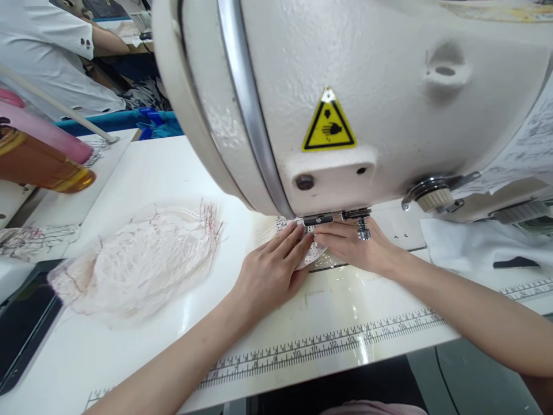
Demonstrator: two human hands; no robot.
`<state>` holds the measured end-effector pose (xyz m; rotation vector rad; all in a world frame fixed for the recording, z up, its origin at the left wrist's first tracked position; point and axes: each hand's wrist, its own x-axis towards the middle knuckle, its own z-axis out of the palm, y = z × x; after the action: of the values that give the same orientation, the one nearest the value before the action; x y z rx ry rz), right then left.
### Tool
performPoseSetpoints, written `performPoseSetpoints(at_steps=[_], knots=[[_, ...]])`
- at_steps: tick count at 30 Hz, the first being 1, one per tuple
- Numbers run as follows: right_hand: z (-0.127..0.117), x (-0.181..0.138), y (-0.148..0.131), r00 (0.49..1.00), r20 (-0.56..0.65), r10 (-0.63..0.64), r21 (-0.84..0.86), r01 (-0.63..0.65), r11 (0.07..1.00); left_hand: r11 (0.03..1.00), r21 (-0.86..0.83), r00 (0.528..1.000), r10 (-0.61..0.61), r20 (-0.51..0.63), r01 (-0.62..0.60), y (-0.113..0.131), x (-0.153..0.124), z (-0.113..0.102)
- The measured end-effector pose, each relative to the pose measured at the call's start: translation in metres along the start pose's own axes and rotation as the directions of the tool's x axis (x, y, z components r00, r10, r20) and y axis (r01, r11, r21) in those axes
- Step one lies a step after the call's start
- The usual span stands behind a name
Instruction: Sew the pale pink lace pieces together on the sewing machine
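Observation:
Under the head of a white sewing machine (pixel 268 138), a small piece of pale, dotted lace fabric (pixel 307 258) lies on the metal plate. My left hand (pixel 272 262) rests flat on it, fingers stretched out towards the machine's needle area. From the other side, my right hand (pixel 356 242) has its fingertips at the fabric's right edge, partly behind a small metal screw. Its fingers look pressed together, but whether they pinch the cloth is hidden. The machine head covers the needle and the far part of the fabric.
Left of my hands lies a pile of sheer lace pieces (pixel 151 259) with loose threads. A black phone-like device (pixel 26 323), an amber cup (pixel 43 161) and a pink bottle (pixel 47 127) are farther left. White cloth (pixel 466 242) lies right. A ruler strip (pixel 319 349) follows the front edge. Another person sits beyond.

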<state>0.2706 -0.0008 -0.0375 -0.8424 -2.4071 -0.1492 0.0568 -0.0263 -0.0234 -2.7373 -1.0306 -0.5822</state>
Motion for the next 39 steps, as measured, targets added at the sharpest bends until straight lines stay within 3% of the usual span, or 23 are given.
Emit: performPoseSetpoints(at_steps=[4,13,15,20,23,25,30,39], knots=[[0.002,-0.003,0.001,0.98,0.093,0.176,0.139,-0.188,0.972,1.0,-0.021,1.0,-0.009,-0.002,0.009,0.0,0.0,0.001],[-0.005,0.003,0.0,0.951,0.105,0.29,0.267,-0.308,0.913,0.998,-0.046,0.999,-0.047,-0.008,0.047,-0.003,0.003,0.003],[-0.007,0.005,0.0,0.954,0.093,0.284,0.245,-0.299,0.922,0.998,-0.048,0.999,-0.043,-0.022,0.042,-0.004,0.004,0.004],[-0.005,0.004,0.0,0.991,0.06,0.116,0.038,-0.118,0.992,0.995,-0.074,0.996,0.065,-0.058,-0.069,-0.006,0.005,0.002],[0.0,0.0,0.0,0.996,0.002,0.094,-0.028,-0.094,0.995,0.994,-0.062,0.994,0.088,-0.06,-0.092,-0.005,0.005,0.0],[0.002,-0.001,0.0,0.997,-0.002,0.08,-0.023,-0.08,0.997,0.996,-0.054,0.996,0.067,-0.059,-0.07,-0.005,0.005,-0.002],[0.003,0.001,-0.003,0.99,0.139,-0.012,0.018,0.009,1.0,0.999,-0.029,0.998,0.028,-0.058,-0.03,-0.007,0.005,-0.004],[0.001,0.006,-0.018,0.996,0.091,0.024,0.088,-0.032,0.996,0.999,-0.032,0.998,-0.045,-0.044,0.043,-0.005,0.003,-0.001]])
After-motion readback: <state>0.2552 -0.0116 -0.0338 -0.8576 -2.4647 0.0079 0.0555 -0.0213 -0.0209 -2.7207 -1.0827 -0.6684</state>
